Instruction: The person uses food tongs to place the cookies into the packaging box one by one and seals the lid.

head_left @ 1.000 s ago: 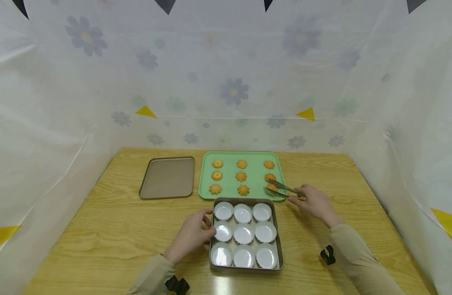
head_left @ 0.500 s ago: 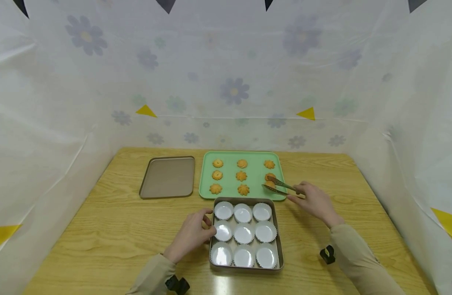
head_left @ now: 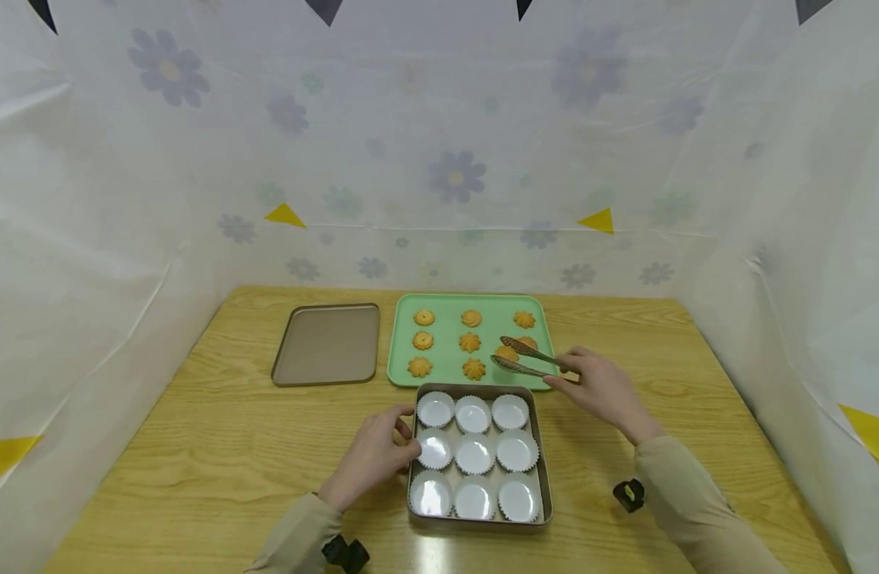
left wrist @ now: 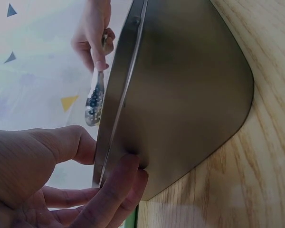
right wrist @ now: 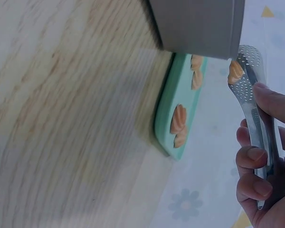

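My right hand (head_left: pixel 602 391) grips metal tongs (head_left: pixel 534 352) with perforated tips. Between those tips is a ridged golden cookie (right wrist: pixel 235 72), raised above the light green tray (head_left: pixel 446 301) near its front right. Several more cookies (head_left: pixel 470 342) lie on that tray in rows. In front of it stands a deep square baking pan (head_left: pixel 480 526) holding rows of white fluted cups (head_left: pixel 473 454), each with a bare bottom. At the pan's left side, my left hand (head_left: pixel 370 456) pinches the wall, thumb at the rim and fingers (left wrist: pixel 118 183) against the outside.
A flat brown tray or lid (head_left: pixel 326 345) lies at the back left of the wooden table (head_left: pixel 267 462). White flower-printed sheeting (head_left: pixel 453 247) encloses the back and both sides, with yellow and dark pennants on it.
The tongs have lifted the front right cookie off the green tray. My right hand has shifted left and slightly upward with it. The left hand and pan have stayed put.
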Demonstrator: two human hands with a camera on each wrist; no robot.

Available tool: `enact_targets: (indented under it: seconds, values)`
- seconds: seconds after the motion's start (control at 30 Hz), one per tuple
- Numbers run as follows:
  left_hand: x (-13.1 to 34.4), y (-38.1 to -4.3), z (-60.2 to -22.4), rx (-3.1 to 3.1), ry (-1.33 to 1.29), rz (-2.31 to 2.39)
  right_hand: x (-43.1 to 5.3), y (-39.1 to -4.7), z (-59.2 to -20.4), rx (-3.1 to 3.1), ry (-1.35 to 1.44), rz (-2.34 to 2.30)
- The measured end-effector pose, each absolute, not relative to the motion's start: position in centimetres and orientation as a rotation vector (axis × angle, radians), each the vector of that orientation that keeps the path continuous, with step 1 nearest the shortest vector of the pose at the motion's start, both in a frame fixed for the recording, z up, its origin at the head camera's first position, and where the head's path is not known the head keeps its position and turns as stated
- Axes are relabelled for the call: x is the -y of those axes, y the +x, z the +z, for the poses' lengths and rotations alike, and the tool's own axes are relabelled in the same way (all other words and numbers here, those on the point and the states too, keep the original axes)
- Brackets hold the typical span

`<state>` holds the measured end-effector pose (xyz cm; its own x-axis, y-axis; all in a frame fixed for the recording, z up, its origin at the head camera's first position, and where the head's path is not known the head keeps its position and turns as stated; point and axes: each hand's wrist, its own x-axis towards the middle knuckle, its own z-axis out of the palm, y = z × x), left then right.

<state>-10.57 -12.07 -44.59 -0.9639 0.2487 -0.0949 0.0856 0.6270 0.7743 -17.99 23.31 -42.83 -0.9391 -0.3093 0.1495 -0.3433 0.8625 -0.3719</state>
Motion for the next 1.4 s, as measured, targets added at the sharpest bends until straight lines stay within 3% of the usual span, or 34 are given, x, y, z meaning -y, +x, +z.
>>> enact_targets:
  seconds: [1.4]
  values:
    - [12.1,-10.6,-44.8,-2.664,0.289,1.246,-16.7,-16.9,-41.3,2.808,1.134,0.463]
